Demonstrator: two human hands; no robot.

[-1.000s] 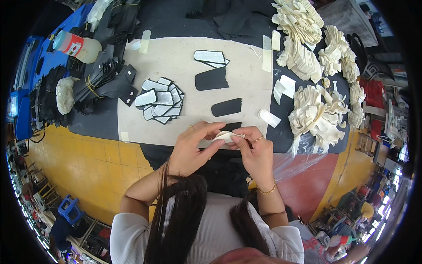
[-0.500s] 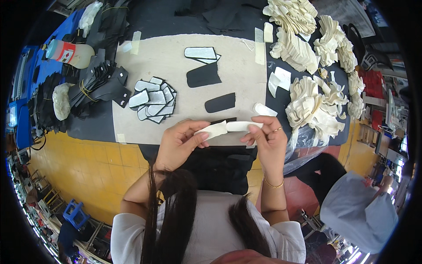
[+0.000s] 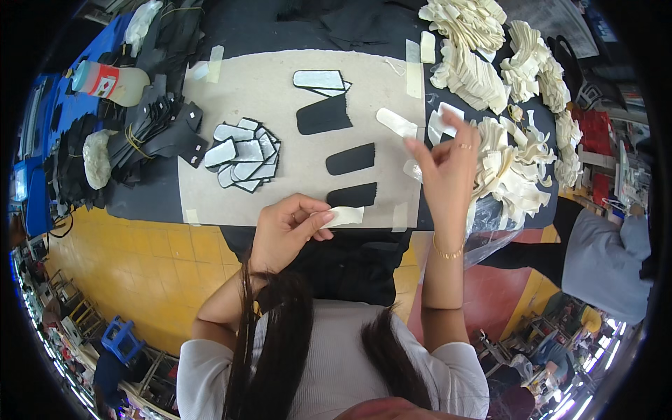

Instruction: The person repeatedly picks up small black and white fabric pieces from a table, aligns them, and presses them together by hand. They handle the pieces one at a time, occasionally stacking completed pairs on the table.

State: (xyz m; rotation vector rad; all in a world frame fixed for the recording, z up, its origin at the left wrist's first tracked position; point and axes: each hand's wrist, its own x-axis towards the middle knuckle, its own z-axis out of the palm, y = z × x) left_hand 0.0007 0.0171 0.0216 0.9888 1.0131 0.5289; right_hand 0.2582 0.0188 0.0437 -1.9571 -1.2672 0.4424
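Observation:
Between the thumb and fingers of my left hand (image 3: 297,225) is a cream fabric strip (image 3: 348,215), held at the near edge of the beige board (image 3: 294,175). My right hand (image 3: 449,159) is raised over the board's right edge, thumb and fingers apart, holding nothing. A white rounded strip (image 3: 396,122) lies just left of its fingertips, and another white piece (image 3: 413,169) is partly behind the hand. Black fabric tabs (image 3: 351,160) lie in a column mid-board. To their left sits a pile of white pieces with black borders (image 3: 245,155).
Bundled cream strips (image 3: 469,77) are heaped along the right side, with a clear plastic bag (image 3: 490,231) below. On the left are black fabric bundles (image 3: 154,133) and a plastic bottle with a red label (image 3: 112,82). Another person (image 3: 605,255) is at the right.
My right hand has let go of the white rounded strip and moved up and right; the strip now lies on the board. My left hand still holds the cream strip. The other person has shifted.

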